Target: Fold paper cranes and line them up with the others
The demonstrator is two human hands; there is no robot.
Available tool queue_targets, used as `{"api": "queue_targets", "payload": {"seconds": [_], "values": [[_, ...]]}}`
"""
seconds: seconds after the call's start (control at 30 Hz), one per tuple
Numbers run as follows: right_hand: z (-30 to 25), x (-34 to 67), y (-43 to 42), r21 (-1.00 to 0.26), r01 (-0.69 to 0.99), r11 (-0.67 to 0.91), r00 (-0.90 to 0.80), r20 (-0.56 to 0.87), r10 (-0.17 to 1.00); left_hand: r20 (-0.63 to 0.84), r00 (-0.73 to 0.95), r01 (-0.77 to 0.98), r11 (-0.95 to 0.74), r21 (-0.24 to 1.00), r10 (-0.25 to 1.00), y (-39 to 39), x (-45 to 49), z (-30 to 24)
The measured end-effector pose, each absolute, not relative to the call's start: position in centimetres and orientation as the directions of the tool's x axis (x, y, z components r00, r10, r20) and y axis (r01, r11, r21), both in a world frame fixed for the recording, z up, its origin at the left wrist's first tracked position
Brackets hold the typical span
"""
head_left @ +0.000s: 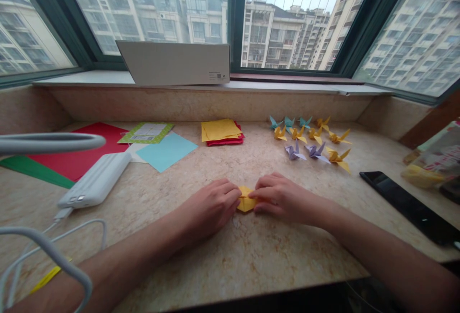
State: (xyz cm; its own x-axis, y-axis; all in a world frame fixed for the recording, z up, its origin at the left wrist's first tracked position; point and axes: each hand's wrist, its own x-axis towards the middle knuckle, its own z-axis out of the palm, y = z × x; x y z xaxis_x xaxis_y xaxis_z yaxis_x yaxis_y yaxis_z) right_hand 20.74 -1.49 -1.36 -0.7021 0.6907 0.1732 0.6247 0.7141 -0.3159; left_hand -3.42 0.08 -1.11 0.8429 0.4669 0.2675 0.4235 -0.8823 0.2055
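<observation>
A small folded yellow paper piece [246,201] lies on the marble windowsill counter [230,260] in the middle. My left hand [212,205] pinches its left side with curled fingers. My right hand [280,198] presses and pinches its right side. Both hands rest on the counter. Most of the paper is hidden under my fingertips.
Several folded paper cranes [312,141] stand at the back right. A stack of yellow and red sheets [222,132] lies behind my hands. Blue paper [167,151], red and green sheets [77,157], a white power bank [96,181] with cable sit left. A black phone [409,205] lies right.
</observation>
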Motion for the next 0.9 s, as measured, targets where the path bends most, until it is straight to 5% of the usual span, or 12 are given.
{"api": "queue_targets", "payload": {"seconds": [0.47, 0.9], "values": [[-1.5, 19.3, -1.3, -0.529, 0.666, 0.526, -0.570, 0.094, 0.817, 0.196, 0.751, 0.488, -0.730, 0.479, 0.631, 0.2, -4.9, -1.7], [-1.4, 19.2, -1.1, -0.597, 0.684, 0.419, -0.522, 0.000, 0.853, 0.199, 0.703, 0.533, -0.691, 0.488, 0.682, 0.5, -4.2, -2.1]]}}
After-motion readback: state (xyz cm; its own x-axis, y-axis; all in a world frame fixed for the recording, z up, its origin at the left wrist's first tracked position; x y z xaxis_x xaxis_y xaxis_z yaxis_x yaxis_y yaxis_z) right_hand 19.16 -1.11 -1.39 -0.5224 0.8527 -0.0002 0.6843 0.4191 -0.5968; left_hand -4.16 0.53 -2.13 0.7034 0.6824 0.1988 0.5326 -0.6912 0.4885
